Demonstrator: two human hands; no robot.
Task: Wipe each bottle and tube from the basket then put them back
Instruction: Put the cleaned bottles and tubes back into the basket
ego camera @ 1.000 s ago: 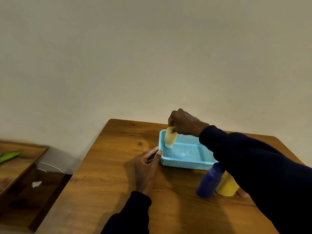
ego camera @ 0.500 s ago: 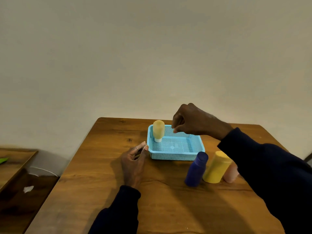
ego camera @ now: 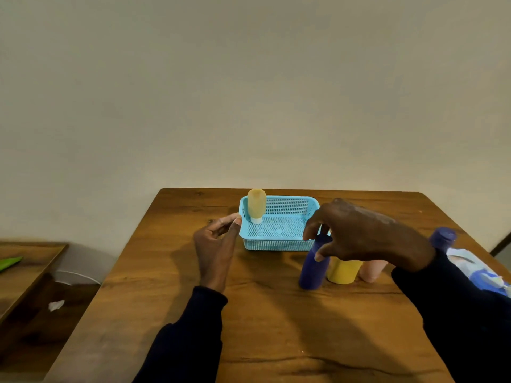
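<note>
A brown wooden tabletop (ego camera: 262,327) lies under the left grip (ego camera: 217,241) and the right grip (ego camera: 359,239), with a plain beige wall (ego camera: 249,92) beyond them. Well left of the left grip stands a lower wooden side table (ego camera: 30,269) bearing something green (ego camera: 9,263). A white scrap (ego camera: 56,305) lies on the floor beneath it.

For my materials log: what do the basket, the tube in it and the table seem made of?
Basket: likely moulded plastic, light blue, matte; its walls and floor are a regular grid of holes.
Tube: soft-looking plastic, pale yellow, matte, white cap.
Table: wood or wood-look laminate, can't tell which; brown grain and knots, slight sheen.
</note>
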